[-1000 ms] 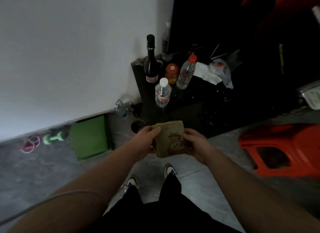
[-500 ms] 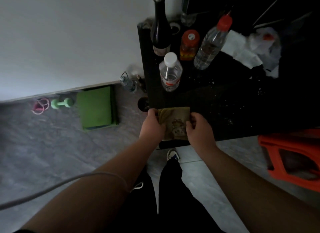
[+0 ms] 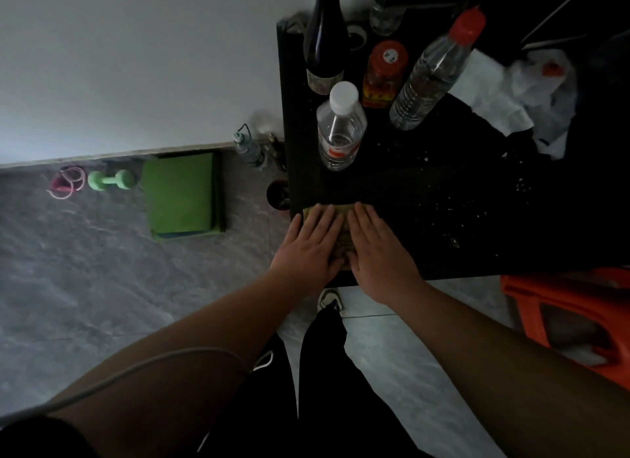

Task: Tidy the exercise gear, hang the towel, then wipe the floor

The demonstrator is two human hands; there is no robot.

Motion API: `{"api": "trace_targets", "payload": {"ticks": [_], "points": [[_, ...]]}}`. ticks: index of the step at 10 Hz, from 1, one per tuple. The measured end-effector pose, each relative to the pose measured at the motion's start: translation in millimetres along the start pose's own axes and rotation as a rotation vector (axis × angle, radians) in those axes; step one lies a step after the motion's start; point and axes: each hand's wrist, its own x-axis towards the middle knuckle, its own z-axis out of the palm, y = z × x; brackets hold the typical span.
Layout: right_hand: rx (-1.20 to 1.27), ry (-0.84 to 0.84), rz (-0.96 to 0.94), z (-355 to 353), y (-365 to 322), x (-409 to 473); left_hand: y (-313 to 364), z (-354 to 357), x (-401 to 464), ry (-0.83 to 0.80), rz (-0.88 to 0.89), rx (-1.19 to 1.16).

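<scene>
Pressing down side by side, the left hand [image 3: 312,241] and right hand [image 3: 373,244] lie flat with straight fingers on the folded cloth [image 3: 344,232], so neither grip is closed on anything; the cloth, probably the towel though little of it shows, sits at the near left corner of the dark worktop [image 3: 477,218]. Beyond it stands a white-capped water bottle [image 3: 341,130], and on the floor to the left lie the green mat [image 3: 182,193], the dumbbell [image 3: 110,180] and the pink bands [image 3: 66,183] by the wall. A shove forward could slide the cloth into that bottle and tip it, and a pull back could drop the cloth off the worktop's edge. Half a second ago both hands pinched the cloth by its sides above the edge; now it is laid down and the palms cover it.
</scene>
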Motion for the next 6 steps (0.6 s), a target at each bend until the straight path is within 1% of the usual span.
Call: {"api": "trace_targets", "payload": {"ticks": [2, 3, 4, 5, 6], "points": [[-0.066, -0.006, -0.051, 2, 6, -1, 7, 14, -5, 0.017, -0.057, -0.002], [-0.099, -0.026, -0.055, -1, 6, -3, 9, 13, -6, -0.025, -0.081, 0.011], [-0.118, -0.081, -0.020, -10, -2, -2, 9, 0, -5, -0.075, -0.086, 0.019], [-0.065, -0.110, 0.026, -30, -12, -1, 2, -24, -17, -0.044, -0.085, -0.033], [-0.008, 0.009, -0.008, -58, -33, -11, -16, -51, -52, 0.022, -0.195, -0.134]]}}
